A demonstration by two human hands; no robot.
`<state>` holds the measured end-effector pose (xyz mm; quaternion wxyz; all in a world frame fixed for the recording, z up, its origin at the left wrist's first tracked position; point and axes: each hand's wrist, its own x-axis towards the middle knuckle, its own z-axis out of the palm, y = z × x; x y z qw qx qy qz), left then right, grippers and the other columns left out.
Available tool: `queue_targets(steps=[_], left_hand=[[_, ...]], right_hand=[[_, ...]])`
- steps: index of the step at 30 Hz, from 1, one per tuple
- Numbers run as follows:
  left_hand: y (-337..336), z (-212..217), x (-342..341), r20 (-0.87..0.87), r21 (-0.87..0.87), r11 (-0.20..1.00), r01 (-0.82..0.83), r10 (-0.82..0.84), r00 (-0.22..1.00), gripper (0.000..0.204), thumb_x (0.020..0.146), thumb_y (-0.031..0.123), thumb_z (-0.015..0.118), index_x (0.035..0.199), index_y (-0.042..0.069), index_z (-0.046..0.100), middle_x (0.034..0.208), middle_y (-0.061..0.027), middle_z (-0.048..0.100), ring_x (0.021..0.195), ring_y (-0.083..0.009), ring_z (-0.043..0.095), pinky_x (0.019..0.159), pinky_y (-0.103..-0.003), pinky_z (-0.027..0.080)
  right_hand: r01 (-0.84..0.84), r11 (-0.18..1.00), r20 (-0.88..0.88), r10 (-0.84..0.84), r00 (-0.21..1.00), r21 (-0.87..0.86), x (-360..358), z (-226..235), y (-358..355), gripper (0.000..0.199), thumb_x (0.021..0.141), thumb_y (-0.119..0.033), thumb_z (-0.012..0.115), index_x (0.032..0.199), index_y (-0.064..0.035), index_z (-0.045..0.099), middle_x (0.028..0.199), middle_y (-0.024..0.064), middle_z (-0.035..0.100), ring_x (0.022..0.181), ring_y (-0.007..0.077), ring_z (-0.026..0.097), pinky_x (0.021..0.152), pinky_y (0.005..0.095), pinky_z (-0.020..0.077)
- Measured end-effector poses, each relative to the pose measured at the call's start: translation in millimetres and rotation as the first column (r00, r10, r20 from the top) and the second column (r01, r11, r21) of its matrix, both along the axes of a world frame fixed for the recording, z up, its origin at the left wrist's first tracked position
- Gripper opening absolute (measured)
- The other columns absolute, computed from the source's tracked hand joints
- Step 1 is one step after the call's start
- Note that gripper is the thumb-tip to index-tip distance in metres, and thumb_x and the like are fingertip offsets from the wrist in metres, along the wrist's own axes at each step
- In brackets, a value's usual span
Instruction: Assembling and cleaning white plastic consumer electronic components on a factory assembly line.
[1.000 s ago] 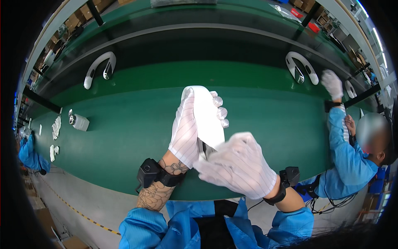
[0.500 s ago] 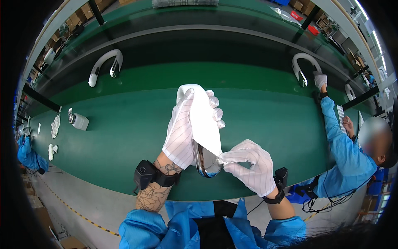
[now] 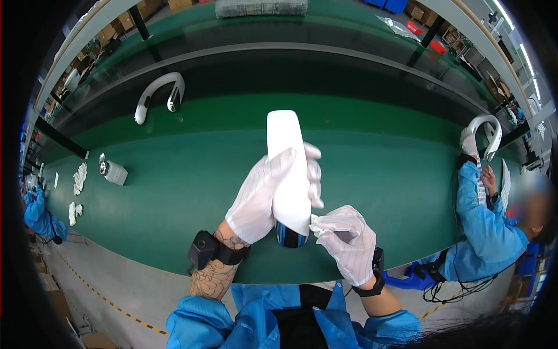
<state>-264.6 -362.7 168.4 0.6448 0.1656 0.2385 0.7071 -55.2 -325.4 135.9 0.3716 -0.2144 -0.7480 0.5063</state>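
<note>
In my gloved left hand (image 3: pixel 256 198) is a white neck fan (image 3: pixel 285 131), held nearly upright over the table. My thumb lies across its white face and the fingers wrap round its right side. The fan's lower end (image 3: pixel 291 237) is dark and glossy with blue reflections. My gloved right hand (image 3: pixel 351 241) is closed in a pinch beside the lower right edge. A small crumpled white cloth (image 3: pixel 317 223) shows at its fingertips, close against the fan; whether it touches is hard to tell.
Another U-shaped neck fan (image 3: pixel 160 87) lies at the back left of the green table (image 3: pixel 383 174). Left are a lidded bottle (image 3: pixel 116 173) and crumpled white gloves (image 3: pixel 79 177). At right, a co-worker's gloved hand (image 3: pixel 468 142) holds a neck fan (image 3: pixel 493 131). Another person's blue sleeve (image 3: pixel 40 212) shows far left.
The fan in my left hand has turned, so its white face shows straighter and less glossy end shows. My right hand moved slightly down. The co-worker drew a neck fan off the table rightward.
</note>
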Motion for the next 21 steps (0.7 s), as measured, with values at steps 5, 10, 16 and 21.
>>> queue_targets(steps=[5,10,16,21], left_hand=[[-42.0,1.3,-8.6,-0.790,-0.039,0.997,-0.070,0.012,0.613,0.028,0.095,0.028,0.078,0.096,0.002,0.068,0.085,-0.0070,0.069,0.082,-0.0174,0.068,0.076,-0.035,0.057],[-90.1,-49.9,-26.8,-0.668,0.192,0.981,-0.037,0.158,0.727,0.031,0.090,0.022,0.079,0.067,0.011,0.062,0.062,-0.0023,0.066,0.065,-0.0169,0.063,0.080,-0.039,0.048],[-115.0,-86.7,-22.0,-0.397,0.420,0.906,-0.050,0.233,0.888,0.030,0.089,0.023,0.083,0.072,0.017,0.060,0.063,0.0036,0.064,0.077,-0.0177,0.059,0.105,-0.052,0.041],[-133.1,-109.9,11.6,-0.031,0.272,0.940,-0.207,0.223,0.974,0.032,0.091,0.024,0.082,0.075,0.019,0.054,0.065,0.0063,0.057,0.085,-0.0163,0.053,0.112,-0.056,0.035]], right_hand=[[0.045,0.929,-0.198,-0.125,0.972,-0.367,-3.5,5.1,-1.7,0.021,0.102,-0.014,0.072,0.114,0.0038,0.071,0.112,0.0171,0.070,0.088,0.0197,0.072,0.077,0.0315,0.0597],[0.141,0.845,-0.170,-0.263,0.950,-0.516,-6.2,-6.0,2.9,0.024,0.105,-0.018,0.069,0.120,0.0017,0.067,0.118,0.0144,0.070,0.094,0.0179,0.069,0.086,0.0322,0.0575],[0.172,0.699,-0.162,-0.384,0.909,-0.694,-23.7,-27.1,10.4,0.026,0.105,-0.015,0.070,0.126,-0.0012,0.065,0.124,0.0119,0.070,0.100,0.0172,0.067,0.089,0.0336,0.0573],[0.272,0.827,0.005,-0.310,0.951,-0.491,-27.9,-39.9,15.6,0.023,0.106,-0.017,0.069,0.121,0.0008,0.071,0.119,0.0097,0.074,0.096,0.0140,0.069,0.089,0.0291,0.0558]])
